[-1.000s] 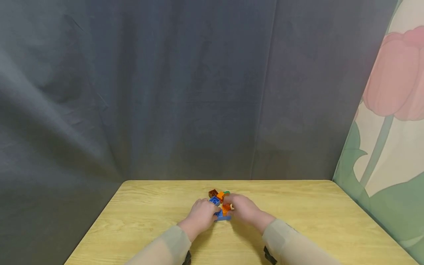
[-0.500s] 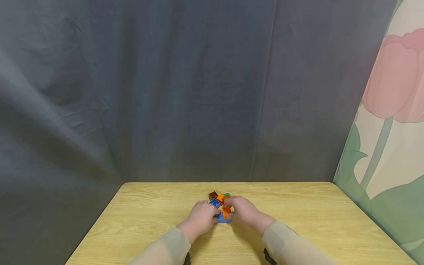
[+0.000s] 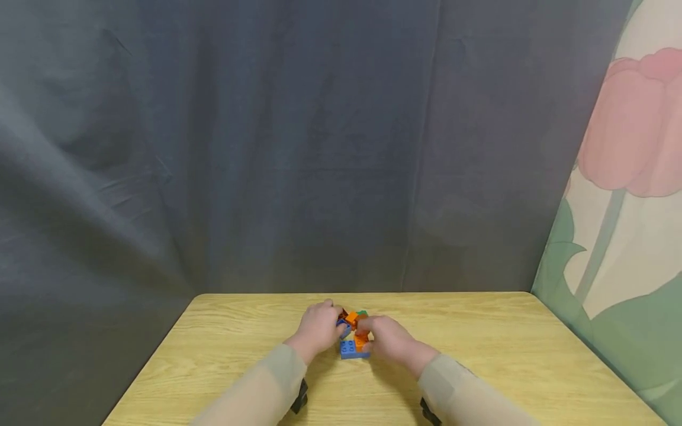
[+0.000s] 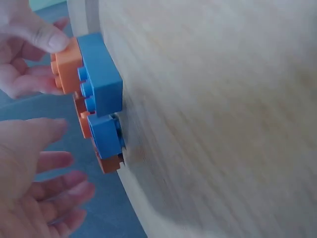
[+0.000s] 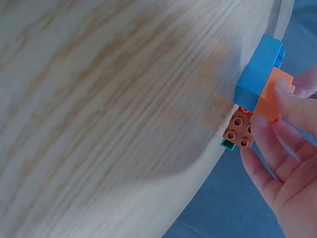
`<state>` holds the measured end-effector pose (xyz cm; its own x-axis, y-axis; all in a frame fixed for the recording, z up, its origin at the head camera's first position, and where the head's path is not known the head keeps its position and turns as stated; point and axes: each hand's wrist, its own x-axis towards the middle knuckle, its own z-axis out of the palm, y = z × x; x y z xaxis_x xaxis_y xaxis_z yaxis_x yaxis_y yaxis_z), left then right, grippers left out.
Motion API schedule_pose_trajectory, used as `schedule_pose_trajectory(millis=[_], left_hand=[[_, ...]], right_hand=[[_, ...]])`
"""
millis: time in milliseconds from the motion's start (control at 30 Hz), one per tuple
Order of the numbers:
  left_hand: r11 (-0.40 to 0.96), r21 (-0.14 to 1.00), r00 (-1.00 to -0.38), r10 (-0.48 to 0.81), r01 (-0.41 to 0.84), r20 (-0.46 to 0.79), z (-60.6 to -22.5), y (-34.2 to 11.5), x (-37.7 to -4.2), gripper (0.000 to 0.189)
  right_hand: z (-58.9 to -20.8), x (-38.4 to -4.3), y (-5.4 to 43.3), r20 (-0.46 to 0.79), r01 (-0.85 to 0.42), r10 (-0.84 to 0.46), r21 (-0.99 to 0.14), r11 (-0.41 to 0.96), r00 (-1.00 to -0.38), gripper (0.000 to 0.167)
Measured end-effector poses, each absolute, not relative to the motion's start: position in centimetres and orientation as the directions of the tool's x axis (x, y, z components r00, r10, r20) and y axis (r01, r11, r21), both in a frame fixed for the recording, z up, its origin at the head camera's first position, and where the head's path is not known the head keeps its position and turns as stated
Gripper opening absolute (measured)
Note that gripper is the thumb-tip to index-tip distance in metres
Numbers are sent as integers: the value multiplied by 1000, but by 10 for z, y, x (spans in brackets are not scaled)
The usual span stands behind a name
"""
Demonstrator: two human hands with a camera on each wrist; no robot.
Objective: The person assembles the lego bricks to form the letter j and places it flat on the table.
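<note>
A long blue toy building brick lies on the table with an orange brick stacked on its right end. My right hand pinches that orange brick between thumb and fingers; the thumb presses its near side in the right wrist view. My left hand is beside the loose bricks, its fingers apart and holding nothing in the left wrist view. Closest to it is a smaller blue brick, partly covered by the left fingers in the head view. A brown brick lies just beyond.
Behind the stack sit another orange brick, a green brick and a studded orange-brown brick, close together. The pale wooden table ends at a dark grey curtain. A tulip-painted wall stands to the right.
My left hand has come off the left end of the long blue brick and moved forward to the loose bricks. My right hand stays at the orange brick.
</note>
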<state>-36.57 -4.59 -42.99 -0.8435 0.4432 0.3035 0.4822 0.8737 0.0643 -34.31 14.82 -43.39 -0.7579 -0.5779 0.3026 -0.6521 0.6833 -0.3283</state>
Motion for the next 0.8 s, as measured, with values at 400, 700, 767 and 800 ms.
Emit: schedule_pose_trajectory(millis=[400,700,767,800], left_hand=[[906,149,-912,368,396,182,-446,-37,-381,28],[877,181,-888,408,445,211,-448,-39,-381,25],[868,204,-885,409,453,222,-446,-40,-382,29],[861,222,-883,409,457,230,-445,-40,-382,32]], right_hand=[[-434,-340,142,281,-640,-576,-306,705,-768,21],[-429,-335,141,267,-617,-557,-296,729,-787,21],[-429,-335,143,267,-615,-555,-298,730,-788,21],[-428,-335,144,268,-614,-554,-298,730,-789,21]])
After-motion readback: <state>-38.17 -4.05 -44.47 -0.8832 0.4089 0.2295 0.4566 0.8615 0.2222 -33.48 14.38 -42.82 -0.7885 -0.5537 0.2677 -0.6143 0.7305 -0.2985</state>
